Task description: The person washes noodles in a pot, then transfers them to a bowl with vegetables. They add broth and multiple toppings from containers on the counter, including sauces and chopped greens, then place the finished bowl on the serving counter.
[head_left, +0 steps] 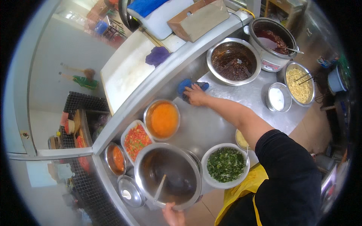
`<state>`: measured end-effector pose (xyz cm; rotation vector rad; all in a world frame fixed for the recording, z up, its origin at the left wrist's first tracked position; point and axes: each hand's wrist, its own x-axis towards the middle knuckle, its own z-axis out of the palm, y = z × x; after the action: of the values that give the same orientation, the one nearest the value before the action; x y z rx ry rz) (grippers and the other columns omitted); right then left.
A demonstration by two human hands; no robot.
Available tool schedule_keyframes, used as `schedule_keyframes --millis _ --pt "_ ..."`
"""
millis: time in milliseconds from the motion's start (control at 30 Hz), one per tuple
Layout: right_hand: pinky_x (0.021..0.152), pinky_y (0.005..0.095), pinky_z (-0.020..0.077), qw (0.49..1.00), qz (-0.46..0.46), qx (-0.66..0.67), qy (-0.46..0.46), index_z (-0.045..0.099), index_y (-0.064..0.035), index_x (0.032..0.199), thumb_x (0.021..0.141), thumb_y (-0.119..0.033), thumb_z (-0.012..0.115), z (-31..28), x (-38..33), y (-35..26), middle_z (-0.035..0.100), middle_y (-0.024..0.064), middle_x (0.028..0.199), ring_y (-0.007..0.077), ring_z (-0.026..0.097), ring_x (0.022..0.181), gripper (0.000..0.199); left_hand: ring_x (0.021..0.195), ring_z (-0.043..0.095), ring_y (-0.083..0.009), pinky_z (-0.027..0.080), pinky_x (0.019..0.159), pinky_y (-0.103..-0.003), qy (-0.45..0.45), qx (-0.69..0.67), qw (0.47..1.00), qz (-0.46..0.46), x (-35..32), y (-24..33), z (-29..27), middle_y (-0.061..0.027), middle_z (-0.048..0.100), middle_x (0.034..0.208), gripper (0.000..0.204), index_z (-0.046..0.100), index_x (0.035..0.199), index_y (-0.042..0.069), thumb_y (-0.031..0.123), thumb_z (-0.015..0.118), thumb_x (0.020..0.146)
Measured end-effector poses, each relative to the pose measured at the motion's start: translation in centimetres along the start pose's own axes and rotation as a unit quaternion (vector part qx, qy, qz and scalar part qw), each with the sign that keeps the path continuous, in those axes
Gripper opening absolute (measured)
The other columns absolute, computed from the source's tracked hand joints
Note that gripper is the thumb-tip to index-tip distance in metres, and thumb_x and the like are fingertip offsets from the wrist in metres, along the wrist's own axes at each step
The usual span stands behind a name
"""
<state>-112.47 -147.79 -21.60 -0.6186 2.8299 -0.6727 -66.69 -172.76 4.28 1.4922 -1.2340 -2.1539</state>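
My right hand [196,95] is stretched out across the steel counter [205,124] and presses flat on a blue cloth [185,85] by the raised ledge. My left hand [172,215] is at the lower edge of the view, fingers on the near rim of a large steel pot [167,177] that holds dark liquid and a ladle handle [160,187]. Just right of the pot stands a white bowl of chopped greens [225,165]. An orange sauce bowl [163,119] sits between the pot and the cloth.
A tray of diced red and green vegetables [136,141], a small bowl of red sauce [116,159] and a lid [130,190] lie left of the pot. Farther back stand a dark sauce bowl [233,61], a rice cooker [271,41], a corn bowl [299,83] and a small white-filled bowl [278,98].
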Motion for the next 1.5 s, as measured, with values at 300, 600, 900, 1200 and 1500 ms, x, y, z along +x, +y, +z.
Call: schedule_keyframes --millis 300,600,900,1200,1500 --pt "0.123 0.0601 0.0253 0.986 -0.165 -0.015 -0.023 0.054 -0.0310 0.149 0.087 -0.036 0.071 3.1 -7.0 -3.6 0.047 0.0033 0.160 0.0450 0.042 0.144 0.064 0.083 0.058 -0.0219 0.047 0.060 -0.043 0.110 0.125 0.986 0.009 -1.2 -0.8 0.9 -0.0049 0.057 0.096 0.031 0.058 0.103 0.009 0.007 0.071 0.075" --pt "0.107 0.0520 0.0433 0.908 -0.380 0.101 -0.148 0.068 -0.0109 0.106 0.071 -0.008 0.074 1.9 -9.8 2.2 0.065 0.0104 0.125 0.0355 0.056 0.123 0.035 0.077 0.055 -0.0221 0.042 0.050 -0.034 0.048 0.093 0.994 -0.026 -0.5 -3.4 1.9 -0.0041 0.058 0.098 0.031 0.059 0.103 0.014 0.008 0.072 0.076" --pt "0.128 0.0470 0.0218 0.985 0.068 0.138 0.075 0.042 -0.0087 0.156 0.095 -0.002 0.054 0.5 -7.0 8.5 0.034 0.0179 0.165 0.0388 0.025 0.155 0.063 0.107 0.060 -0.0220 0.053 0.088 -0.043 -0.046 0.113 0.992 -0.033 1.5 -7.0 7.9 -0.0052 0.062 0.111 0.043 0.059 0.122 0.006 -0.003 0.063 0.080" --pt "0.122 0.0472 0.0336 0.980 0.105 0.147 0.081 0.045 0.0072 0.148 0.080 0.006 0.052 -4.2 -23.1 12.0 0.051 0.0316 0.144 0.0473 0.043 0.140 0.068 0.098 0.064 -0.0237 0.055 0.085 -0.042 -0.214 0.102 0.971 -0.044 7.7 -12.0 17.0 -0.0109 0.066 0.110 0.033 0.062 0.124 0.005 0.003 0.061 0.091" --pt "0.101 0.0502 0.0477 0.969 0.151 0.101 0.167 0.059 0.0063 0.129 0.082 -0.001 0.058 -8.6 -33.4 9.6 0.064 0.0289 0.123 0.0464 0.060 0.114 0.048 0.089 0.065 -0.0298 0.062 0.077 -0.048 -0.220 0.178 0.959 -0.034 14.0 -16.4 23.0 -0.0149 0.060 0.106 0.023 0.056 0.104 -0.006 -0.007 0.057 0.081"
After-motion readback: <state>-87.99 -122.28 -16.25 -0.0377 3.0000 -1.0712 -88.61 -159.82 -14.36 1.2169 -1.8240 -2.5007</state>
